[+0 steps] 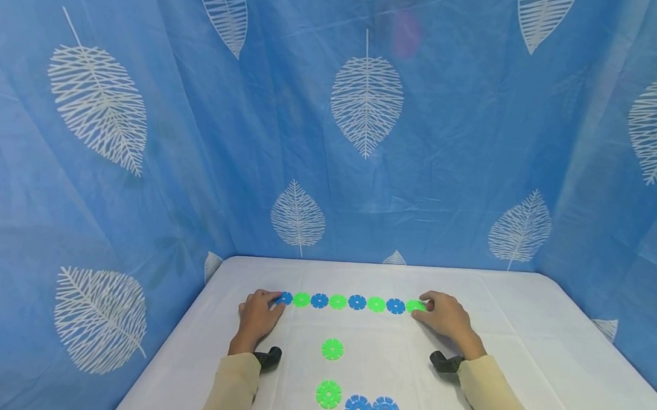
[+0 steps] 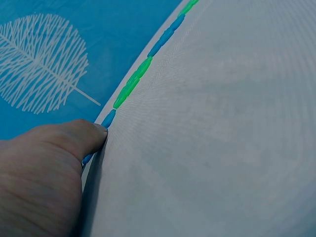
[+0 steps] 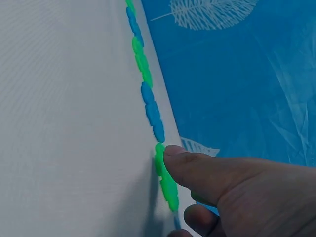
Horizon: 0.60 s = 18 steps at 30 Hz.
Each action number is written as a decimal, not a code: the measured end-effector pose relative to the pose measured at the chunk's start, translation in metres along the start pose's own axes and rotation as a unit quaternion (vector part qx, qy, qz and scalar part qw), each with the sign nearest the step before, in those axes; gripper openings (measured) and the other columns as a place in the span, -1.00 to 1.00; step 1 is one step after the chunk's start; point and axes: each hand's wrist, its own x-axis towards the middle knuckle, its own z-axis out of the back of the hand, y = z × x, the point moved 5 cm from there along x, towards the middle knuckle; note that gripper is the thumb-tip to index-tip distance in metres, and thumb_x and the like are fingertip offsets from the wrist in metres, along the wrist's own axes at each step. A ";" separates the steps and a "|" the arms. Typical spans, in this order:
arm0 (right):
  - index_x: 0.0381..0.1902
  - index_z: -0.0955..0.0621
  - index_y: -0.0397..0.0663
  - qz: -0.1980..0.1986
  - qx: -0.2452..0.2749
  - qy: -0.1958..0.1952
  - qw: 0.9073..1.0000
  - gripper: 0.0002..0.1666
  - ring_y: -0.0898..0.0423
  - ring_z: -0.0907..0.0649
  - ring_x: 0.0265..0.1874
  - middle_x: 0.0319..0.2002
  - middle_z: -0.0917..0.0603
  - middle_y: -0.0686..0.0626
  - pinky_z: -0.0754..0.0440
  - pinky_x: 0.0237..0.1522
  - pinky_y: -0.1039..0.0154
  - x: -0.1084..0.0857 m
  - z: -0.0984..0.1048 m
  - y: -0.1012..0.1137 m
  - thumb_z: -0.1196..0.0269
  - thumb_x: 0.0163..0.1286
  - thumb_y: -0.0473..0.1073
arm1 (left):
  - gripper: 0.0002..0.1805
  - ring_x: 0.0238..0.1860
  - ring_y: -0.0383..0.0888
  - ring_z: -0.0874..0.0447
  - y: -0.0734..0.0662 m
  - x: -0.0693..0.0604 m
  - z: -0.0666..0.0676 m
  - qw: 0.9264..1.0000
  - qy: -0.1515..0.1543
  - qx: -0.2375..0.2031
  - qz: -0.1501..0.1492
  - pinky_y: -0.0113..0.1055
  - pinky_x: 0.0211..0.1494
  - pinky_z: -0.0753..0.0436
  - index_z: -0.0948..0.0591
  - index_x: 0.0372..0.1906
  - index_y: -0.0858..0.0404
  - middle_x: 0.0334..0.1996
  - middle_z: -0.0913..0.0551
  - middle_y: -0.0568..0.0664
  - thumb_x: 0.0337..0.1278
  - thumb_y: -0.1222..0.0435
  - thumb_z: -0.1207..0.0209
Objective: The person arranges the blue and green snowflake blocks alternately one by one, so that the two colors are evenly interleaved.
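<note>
A row of notched plastic interlocking discs runs across the far part of the table, blue and green by turns. My left hand (image 1: 259, 317) holds the blue disc (image 1: 286, 297) at the row's left end between thumb and index finger. At the right end, my right hand (image 1: 447, 315) pinches the green disc (image 1: 415, 306) with its thumb and fingers. In the left wrist view the thumb (image 2: 89, 136) covers part of the blue disc. The right wrist view shows the thumb (image 3: 185, 160) against the green disc's edge. Between them lie more discs, such as a blue one (image 1: 357, 302).
Closer to me lie two separate green discs (image 1: 332, 349) and two blue discs (image 1: 358, 408) side by side at the bottom edge. A white cloth (image 1: 388, 360) covers the table. Blue leaf-patterned curtains (image 1: 440, 135) stand behind and along both sides.
</note>
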 end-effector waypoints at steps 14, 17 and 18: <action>0.15 -0.64 -0.01 0.054 0.009 -0.012 0.998 -0.44 0.08 -0.66 -0.30 -0.08 -0.75 -0.04 -0.52 -0.42 0.18 -0.007 0.034 0.041 -0.38 0.29 0.14 | -0.57 0.11 0.08 -0.53 0.002 0.001 -0.001 1.000 0.005 0.003 0.000 0.01 0.02 -0.31 -0.69 0.16 0.10 0.05 -0.63 0.10 0.23 0.06 -0.28; 0.15 -0.64 0.03 0.062 0.012 -0.020 0.998 -0.43 0.09 -0.67 -0.30 -0.09 -0.75 -0.02 -0.53 -0.42 0.20 -0.009 0.045 0.054 -0.38 0.29 0.17 | -0.57 0.12 0.08 -0.53 0.002 0.002 -0.002 1.000 0.010 0.003 0.007 0.00 0.04 -0.30 -0.68 0.17 0.09 0.07 -0.62 0.10 0.23 0.06 -0.27; 0.16 -0.64 0.04 0.067 0.014 -0.023 0.997 -0.43 0.11 -0.67 -0.32 -0.09 -0.75 -0.02 -0.52 -0.43 0.22 -0.010 0.049 0.059 -0.37 0.28 0.18 | -0.57 0.12 0.08 -0.52 0.002 0.002 -0.002 1.000 0.011 0.002 0.008 0.01 0.05 -0.30 -0.68 0.17 0.09 0.07 -0.62 0.10 0.23 0.06 -0.27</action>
